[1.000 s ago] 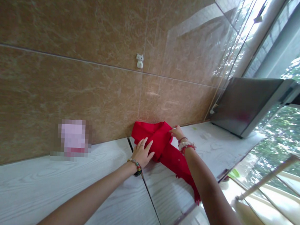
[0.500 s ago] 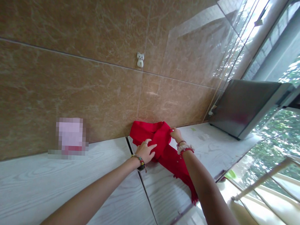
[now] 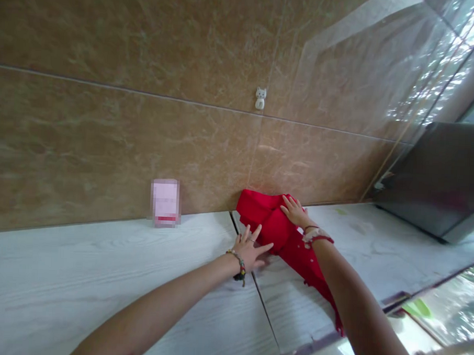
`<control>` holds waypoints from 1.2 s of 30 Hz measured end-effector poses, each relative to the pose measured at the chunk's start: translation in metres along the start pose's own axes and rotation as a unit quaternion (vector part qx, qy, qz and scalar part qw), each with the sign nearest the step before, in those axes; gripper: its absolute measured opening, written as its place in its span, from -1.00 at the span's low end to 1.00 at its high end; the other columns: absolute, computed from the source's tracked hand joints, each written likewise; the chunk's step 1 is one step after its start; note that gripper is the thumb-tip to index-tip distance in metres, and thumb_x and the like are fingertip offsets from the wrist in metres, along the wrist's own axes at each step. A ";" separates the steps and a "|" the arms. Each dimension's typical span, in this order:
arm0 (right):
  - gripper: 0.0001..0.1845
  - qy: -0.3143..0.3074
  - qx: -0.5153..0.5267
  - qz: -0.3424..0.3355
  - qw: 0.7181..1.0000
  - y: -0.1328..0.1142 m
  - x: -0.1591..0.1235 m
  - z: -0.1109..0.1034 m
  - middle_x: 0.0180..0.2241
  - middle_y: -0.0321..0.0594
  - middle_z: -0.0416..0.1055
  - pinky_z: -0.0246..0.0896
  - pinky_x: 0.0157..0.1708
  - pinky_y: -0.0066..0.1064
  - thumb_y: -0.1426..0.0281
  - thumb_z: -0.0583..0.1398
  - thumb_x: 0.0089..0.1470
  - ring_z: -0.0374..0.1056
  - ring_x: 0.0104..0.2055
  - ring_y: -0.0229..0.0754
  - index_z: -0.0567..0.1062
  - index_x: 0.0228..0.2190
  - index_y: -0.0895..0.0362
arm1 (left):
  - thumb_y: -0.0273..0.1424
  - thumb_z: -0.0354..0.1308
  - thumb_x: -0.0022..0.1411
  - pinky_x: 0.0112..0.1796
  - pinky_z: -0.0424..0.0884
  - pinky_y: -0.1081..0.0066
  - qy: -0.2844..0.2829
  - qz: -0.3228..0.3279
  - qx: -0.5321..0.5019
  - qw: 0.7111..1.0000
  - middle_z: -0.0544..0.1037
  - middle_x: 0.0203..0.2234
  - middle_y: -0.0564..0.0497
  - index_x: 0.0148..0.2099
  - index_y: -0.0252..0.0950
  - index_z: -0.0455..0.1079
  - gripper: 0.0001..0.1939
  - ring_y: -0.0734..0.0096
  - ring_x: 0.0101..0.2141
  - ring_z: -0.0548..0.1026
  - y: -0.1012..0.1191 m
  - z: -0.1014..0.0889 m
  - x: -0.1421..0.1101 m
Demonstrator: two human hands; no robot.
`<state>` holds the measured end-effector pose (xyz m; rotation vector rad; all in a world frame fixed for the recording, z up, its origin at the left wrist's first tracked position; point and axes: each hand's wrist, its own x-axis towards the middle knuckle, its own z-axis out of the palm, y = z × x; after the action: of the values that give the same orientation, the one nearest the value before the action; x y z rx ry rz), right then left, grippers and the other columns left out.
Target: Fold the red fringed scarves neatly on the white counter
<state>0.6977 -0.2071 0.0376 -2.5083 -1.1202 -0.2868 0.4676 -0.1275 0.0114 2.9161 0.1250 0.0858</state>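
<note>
A red scarf (image 3: 276, 229) lies partly folded on the white wood-grain counter (image 3: 111, 266), against the tiled wall. One fringed end trails toward the counter's front edge, partly hidden by my right forearm. My left hand (image 3: 251, 251) is at the scarf's near left edge, fingers spread, with a ring and a beaded bracelet. My right hand (image 3: 296, 211) rests flat on the scarf's upper right part, its fingers stretched over the cloth. White and red bracelets circle that wrist.
A small white cat-shaped hook (image 3: 260, 98) is on the brown tiled wall (image 3: 105, 140). A blurred pink box (image 3: 165, 201) stands at the wall on the left. A dark grey refrigerator-like box (image 3: 437, 181) stands at the right. Something green (image 3: 418, 307) shows beyond the counter edge.
My view has swung left, so everything sits further right. My right hand has gone from gripping the scarf's right edge to lying flat on it. My left hand has slid toward its near edge.
</note>
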 end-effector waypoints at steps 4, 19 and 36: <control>-0.46 0.015 -0.003 -0.033 0.999 -0.033 -0.007 -0.018 0.16 -0.14 -0.03 -0.25 -0.05 0.31 0.23 -0.09 0.12 -0.26 0.19 0.16 -0.05 0.13 -0.02 | -0.15 0.07 0.06 -0.05 0.00 -0.18 -0.023 -0.025 0.013 0.999 -0.32 0.23 -0.02 0.18 0.09 -0.08 -0.34 -0.27 0.13 -0.30 -0.028 -0.005 -0.040; -0.49 -0.244 0.124 -0.403 0.873 -0.324 -0.108 0.079 0.14 -0.08 0.04 -0.18 0.04 0.07 0.23 -0.06 0.11 -0.08 0.17 -0.03 0.07 0.10 0.05 | -0.02 -0.27 0.14 -0.06 -0.11 -0.24 0.049 -0.562 0.034 0.825 -0.15 0.21 -0.11 0.24 -0.09 -0.17 -0.36 -0.18 0.14 -0.19 -0.227 -0.029 -0.325; -0.53 -0.176 0.108 -0.406 0.890 -0.512 -0.142 0.166 0.09 -0.06 0.12 -0.21 0.08 -0.10 0.26 -0.07 0.12 -0.04 0.14 -0.08 0.18 0.03 0.18 | -0.33 -0.12 0.14 -0.13 0.14 -0.09 0.253 -0.704 0.125 0.652 0.20 0.01 -0.20 0.14 -0.16 0.11 -0.52 -0.03 0.00 0.14 -0.302 -0.057 -0.432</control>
<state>0.2251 0.0797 -0.0293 -1.8062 -2.1822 0.0936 0.0102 0.1390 -0.0209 2.0139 2.4458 0.6026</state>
